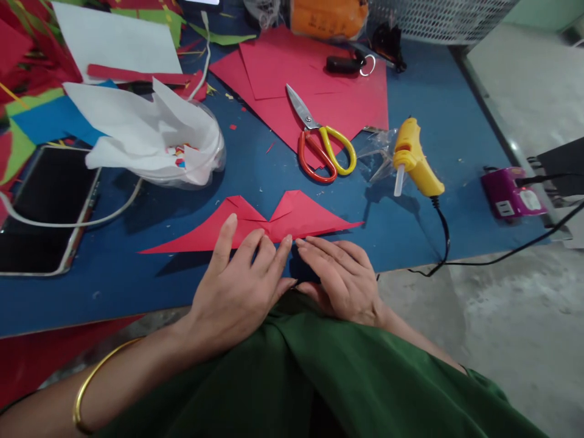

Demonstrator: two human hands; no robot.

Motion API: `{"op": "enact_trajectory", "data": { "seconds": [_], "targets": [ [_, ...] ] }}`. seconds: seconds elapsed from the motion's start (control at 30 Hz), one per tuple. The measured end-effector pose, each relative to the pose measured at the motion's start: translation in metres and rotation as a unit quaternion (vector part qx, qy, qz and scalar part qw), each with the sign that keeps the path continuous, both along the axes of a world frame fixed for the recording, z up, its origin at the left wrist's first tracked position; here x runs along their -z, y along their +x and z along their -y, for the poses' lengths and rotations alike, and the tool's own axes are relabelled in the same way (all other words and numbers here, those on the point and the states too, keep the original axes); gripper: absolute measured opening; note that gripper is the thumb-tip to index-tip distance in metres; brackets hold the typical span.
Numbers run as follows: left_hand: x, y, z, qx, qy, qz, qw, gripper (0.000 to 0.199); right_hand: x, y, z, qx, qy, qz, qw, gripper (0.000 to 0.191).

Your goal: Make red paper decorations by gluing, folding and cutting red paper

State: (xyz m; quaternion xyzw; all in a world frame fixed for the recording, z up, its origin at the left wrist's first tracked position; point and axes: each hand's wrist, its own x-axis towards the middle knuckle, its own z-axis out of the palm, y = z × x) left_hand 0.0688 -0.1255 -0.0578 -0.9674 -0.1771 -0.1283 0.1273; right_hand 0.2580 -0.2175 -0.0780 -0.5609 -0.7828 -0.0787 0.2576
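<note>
A folded red paper [310, 216] with two raised peaks and long pointed ends lies on the blue table near its front edge. My left hand [244, 277] rests over the paper's lower middle, fingers stretched and spread, the fingertips pressing on it. Beside it, my right hand [340, 274] has its fingers straight and close together, the tips at the paper's lower edge. Neither hand visibly grips anything. Both thumbs point inward near the green cloth [292, 359] of my clothing. Part of the paper's lower edge is hidden under my left fingers.
Beyond the paper lie scissors [314, 131] on red sheets [269, 79]. A yellow glue gun [413, 155] stands at right, its cord running past a purple box [513, 193]. At left are a paper-lined plastic bowl [212, 143] and a phone [43, 207] with a white cable.
</note>
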Motion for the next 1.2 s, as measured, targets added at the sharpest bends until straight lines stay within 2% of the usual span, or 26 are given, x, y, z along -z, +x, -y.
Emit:
{"op": "enact_trajectory", "data": {
  "seconds": [0.23,0.6,0.93,1.2],
  "targets": [
    [0.000,0.000,0.000,-0.007,-0.013,0.000,1.000,0.046,0.002,-0.004,-0.005,-0.005,-0.039,0.024,0.999,0.055],
    [0.002,0.000,-0.001,0.004,-0.009,0.014,1.000,0.045,0.003,0.002,0.004,0.044,-0.043,0.074,0.995,0.054],
    [0.001,0.001,0.000,-0.005,-0.009,0.008,1.000,0.044,0.007,0.008,0.007,0.034,-0.047,0.077,0.995,0.054],
    [0.003,0.001,0.001,-0.012,-0.018,0.020,1.000,0.043,0.005,0.010,0.010,0.070,-0.043,0.085,0.993,0.057]
  ]
}}
